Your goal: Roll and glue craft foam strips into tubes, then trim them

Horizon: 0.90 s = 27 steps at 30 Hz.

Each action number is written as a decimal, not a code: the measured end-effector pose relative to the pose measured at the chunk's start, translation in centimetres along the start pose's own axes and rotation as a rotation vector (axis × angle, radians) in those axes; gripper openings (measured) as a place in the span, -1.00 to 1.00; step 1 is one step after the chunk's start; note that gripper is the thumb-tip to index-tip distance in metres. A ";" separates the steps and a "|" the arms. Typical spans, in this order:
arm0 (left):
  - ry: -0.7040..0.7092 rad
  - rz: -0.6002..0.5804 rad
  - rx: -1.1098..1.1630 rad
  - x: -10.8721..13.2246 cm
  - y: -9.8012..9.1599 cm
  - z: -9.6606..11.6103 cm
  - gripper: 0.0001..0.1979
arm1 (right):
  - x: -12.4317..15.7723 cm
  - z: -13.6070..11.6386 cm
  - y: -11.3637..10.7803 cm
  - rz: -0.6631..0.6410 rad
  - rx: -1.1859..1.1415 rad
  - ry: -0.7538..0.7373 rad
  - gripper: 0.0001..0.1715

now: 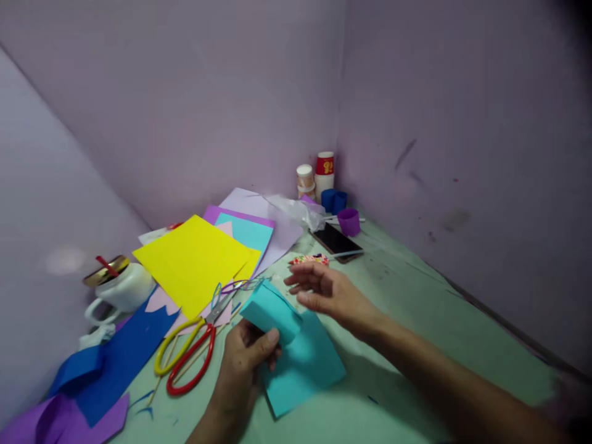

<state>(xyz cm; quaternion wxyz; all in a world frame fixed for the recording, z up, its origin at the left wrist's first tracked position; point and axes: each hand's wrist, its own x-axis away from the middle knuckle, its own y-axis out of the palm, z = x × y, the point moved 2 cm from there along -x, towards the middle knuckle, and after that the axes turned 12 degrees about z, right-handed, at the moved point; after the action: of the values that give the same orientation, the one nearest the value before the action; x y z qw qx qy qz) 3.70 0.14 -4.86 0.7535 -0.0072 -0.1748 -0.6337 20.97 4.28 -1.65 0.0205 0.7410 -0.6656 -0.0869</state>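
My left hand [245,357] grips a folded piece of turquoise paper [272,311] between thumb and fingers, low in the middle of the view. Under it, a flat turquoise sheet [309,370] lies on the green table. My right hand [330,293] hovers just right of the folded piece, fingers apart and holding nothing. Left of my left hand lie scissors [210,327] with one yellow and one red handle, blades spread slightly. Just beyond my right hand is a pen-like item with a floral pattern [309,259], partly hidden.
Yellow paper [194,262] tops a stack of coloured sheets at the back left. A white mug [123,290], blue paper [127,357] and purple paper [78,419] line the left side. A phone [337,242], a purple ring [349,222] and paper cups [325,169] stand near the corner walls.
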 end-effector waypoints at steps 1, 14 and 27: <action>0.028 -0.001 0.003 0.1 0.0 0.2 -0.66 | 0.2 0.1 0.7 -0.035 0.032 -0.005 -0.44; 0.315 0.435 -0.003 -0.1 -0.8 1.7 -0.48 | 1.4 3.8 1.2 0.095 0.263 -0.186 -0.48; -0.048 0.249 0.081 -1.0 -1.5 1.2 -0.66 | 1.4 2.5 0.7 0.256 0.345 -0.191 -0.49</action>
<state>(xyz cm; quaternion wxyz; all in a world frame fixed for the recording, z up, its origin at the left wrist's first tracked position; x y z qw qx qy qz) 1.86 1.09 -4.36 0.8216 -0.0137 -0.2160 -0.5274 20.00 3.01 -4.15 -0.1587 0.6315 -0.7580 -0.0385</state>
